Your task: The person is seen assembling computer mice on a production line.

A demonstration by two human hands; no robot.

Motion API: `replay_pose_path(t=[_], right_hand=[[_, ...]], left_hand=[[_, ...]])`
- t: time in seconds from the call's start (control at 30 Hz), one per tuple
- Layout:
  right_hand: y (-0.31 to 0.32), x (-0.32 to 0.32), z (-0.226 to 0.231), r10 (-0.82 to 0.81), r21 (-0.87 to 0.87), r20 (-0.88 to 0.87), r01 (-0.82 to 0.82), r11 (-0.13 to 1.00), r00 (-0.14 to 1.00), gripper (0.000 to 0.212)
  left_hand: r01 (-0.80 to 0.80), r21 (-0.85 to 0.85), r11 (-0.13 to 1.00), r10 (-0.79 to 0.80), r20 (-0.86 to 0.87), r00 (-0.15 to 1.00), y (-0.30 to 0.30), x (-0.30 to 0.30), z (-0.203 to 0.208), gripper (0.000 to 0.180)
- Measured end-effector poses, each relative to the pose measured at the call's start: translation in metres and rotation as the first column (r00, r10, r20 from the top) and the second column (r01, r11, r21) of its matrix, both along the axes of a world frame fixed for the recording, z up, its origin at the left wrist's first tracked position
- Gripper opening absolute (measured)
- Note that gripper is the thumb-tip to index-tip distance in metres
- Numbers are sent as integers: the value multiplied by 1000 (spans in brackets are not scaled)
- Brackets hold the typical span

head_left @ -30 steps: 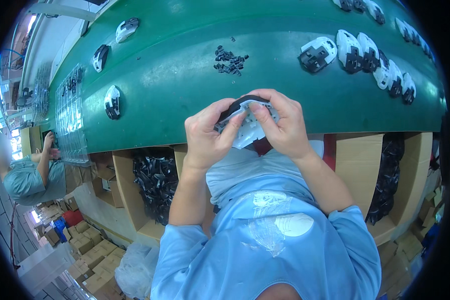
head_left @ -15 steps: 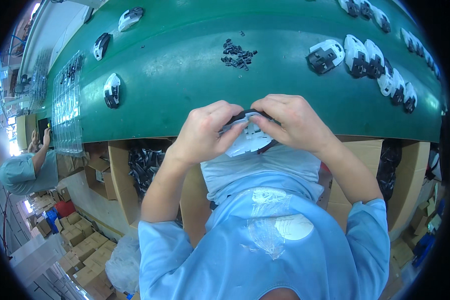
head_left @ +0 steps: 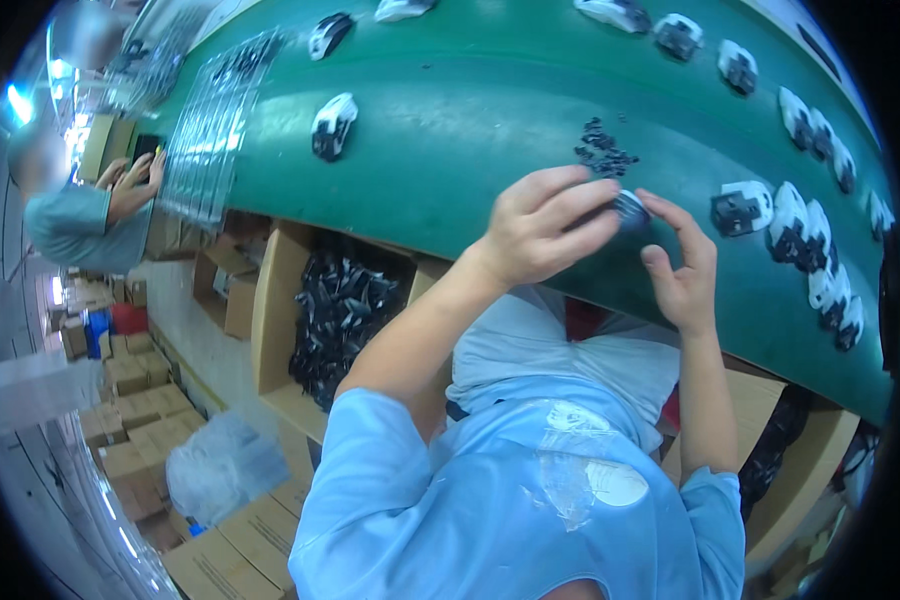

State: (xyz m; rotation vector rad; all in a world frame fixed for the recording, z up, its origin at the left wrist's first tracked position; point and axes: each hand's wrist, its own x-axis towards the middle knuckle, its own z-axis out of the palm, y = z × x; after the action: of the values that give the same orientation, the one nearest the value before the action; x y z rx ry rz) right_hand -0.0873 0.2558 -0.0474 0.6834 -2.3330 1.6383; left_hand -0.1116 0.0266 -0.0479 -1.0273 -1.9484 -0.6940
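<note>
In front of me, by the near edge of the green table, is a white-and-black plastic shell [head_left: 628, 208] shaped like a computer mouse. My left hand [head_left: 555, 225] holds it, its fingers covering most of the piece. My right hand [head_left: 685, 262] is on the shell's other side, thumb and forefinger spread. Its forefinger tip is close to the shell; whether it touches I cannot tell. Just beyond my left fingers lies a pile of small black plastic parts [head_left: 602, 150].
Several similar shells [head_left: 790, 225] stand in a row on the right of the green table [head_left: 450, 130], one more [head_left: 333, 127] on the left. Clear trays [head_left: 205, 135] lie far left, near another person [head_left: 80, 215]. A carton of black parts [head_left: 345, 300] sits below the edge.
My view has swung, so the table sits tilted. Both hands held the shell low near my lap; now it is over the table edge, and my right hand has opened off it.
</note>
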Motion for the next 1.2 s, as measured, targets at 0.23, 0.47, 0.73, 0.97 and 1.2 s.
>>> replay_pose_path(t=[0.23,0.47,0.73,0.97,1.2], right_hand=[[-7,9,-23,155,189,-9,-150,971,988,36],[7,15,-19,178,504,-161,-74,861,971,28],[4,12,-24,102,464,-75,-56,884,992,29],[15,14,-22,86,437,-70,-47,898,994,26],[-4,29,19,98,156,-40,-91,984,994,18]], left_hand=[[70,-99,993,-52,178,983,-7,25,-36,14],[-44,-48,998,58,363,930,-61,79,-7,26],[-884,-378,275,825,564,16,-277,153,-160,20],[-625,-570,533,811,556,184,-314,166,-125,19],[-658,-57,751,213,964,159,-202,143,24,15]])
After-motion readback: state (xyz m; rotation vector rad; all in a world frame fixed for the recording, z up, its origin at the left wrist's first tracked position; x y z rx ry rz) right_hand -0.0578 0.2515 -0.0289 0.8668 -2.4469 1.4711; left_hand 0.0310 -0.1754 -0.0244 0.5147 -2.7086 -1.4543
